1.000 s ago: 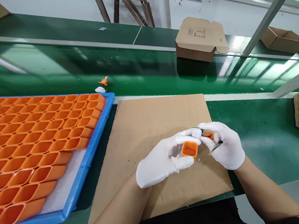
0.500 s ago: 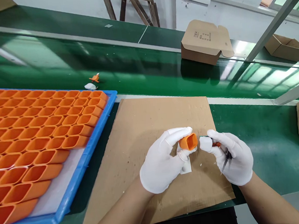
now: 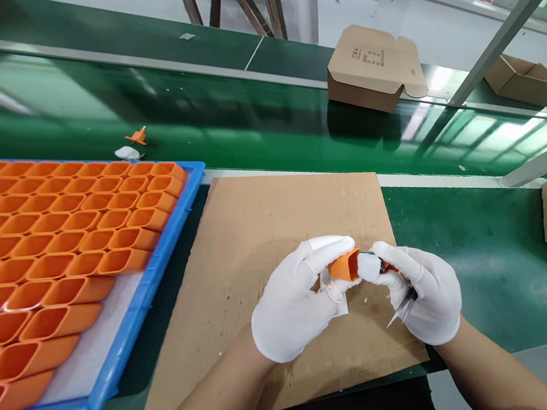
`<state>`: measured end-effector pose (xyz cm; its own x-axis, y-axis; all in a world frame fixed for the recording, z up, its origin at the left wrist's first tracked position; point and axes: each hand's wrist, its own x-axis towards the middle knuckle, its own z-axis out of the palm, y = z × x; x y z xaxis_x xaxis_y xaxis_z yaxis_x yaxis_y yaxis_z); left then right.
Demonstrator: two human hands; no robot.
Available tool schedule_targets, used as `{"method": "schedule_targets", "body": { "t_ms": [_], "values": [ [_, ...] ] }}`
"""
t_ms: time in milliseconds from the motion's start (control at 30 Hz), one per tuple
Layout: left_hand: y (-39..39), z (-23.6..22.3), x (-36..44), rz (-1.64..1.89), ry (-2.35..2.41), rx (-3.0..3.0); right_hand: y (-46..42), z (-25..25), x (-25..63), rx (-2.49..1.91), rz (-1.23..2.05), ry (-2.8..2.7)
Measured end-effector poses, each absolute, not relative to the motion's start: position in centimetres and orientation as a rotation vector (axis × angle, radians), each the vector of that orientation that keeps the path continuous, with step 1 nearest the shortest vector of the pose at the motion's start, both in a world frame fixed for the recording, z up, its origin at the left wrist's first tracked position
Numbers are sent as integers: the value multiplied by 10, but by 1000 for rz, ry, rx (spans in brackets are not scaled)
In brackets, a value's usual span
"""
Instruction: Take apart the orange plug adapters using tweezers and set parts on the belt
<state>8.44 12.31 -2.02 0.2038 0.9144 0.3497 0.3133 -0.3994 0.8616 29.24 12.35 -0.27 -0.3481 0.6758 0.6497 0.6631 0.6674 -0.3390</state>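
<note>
Orange plastic square tube [image 3: 343, 267], hollow, held above the cardboard between the two hands, its open end turned toward the right hand. Left hand [image 3: 294, 302], white-gloved: thumb and fingers closed around the tube from the left. A small white flap [image 3: 342, 306] shows just below these fingertips; what it belongs to cannot be told.

Right hand [image 3: 427, 293], also white-gloved: fingers drawn in narrow, pinching a small white block [image 3: 369, 267] with orange and dark bits behind it. Block stands right at the tube's mouth; whether any of it is inside cannot be told. Same hand also carries a thin, pointed metal tool [image 3: 400, 309], tips aimed down and left.

Underneath: flat brown cardboard sheet [image 3: 284, 217], specked and stained, on a green worktop [image 3: 468, 245]. To the left, a blue plastic tray [image 3: 137, 312] packed with rows of orange tubes [image 3: 83, 221], a white liner [image 3: 94, 348] bare along its right side.

Beyond the tray, on a glossy green belt [image 3: 248, 130]: small orange piece [image 3: 138, 136], whitish piece [image 3: 128, 154] near it. Farther right, a closed-looking brown carton [image 3: 373, 65] with printed marks.
</note>
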Motion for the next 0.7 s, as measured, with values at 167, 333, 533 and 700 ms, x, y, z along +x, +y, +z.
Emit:
{"method": "schedule_targets", "body": {
  "t_ms": [167,333,533,700],
  "values": [
    [123,-22,84,1198,1118,1933,120,-5,292,-1058,13,-2096],
    [125,-23,83,1220,1093,1984,119,-4,289,-1090,-107,-2096],
    [125,-27,81,1220,1052,2009,118,-1,289,-1110,-166,-2131],
    [123,-30,83,1199,1044,1863,121,-3,292,-1123,-18,-2110]
  ]
}}
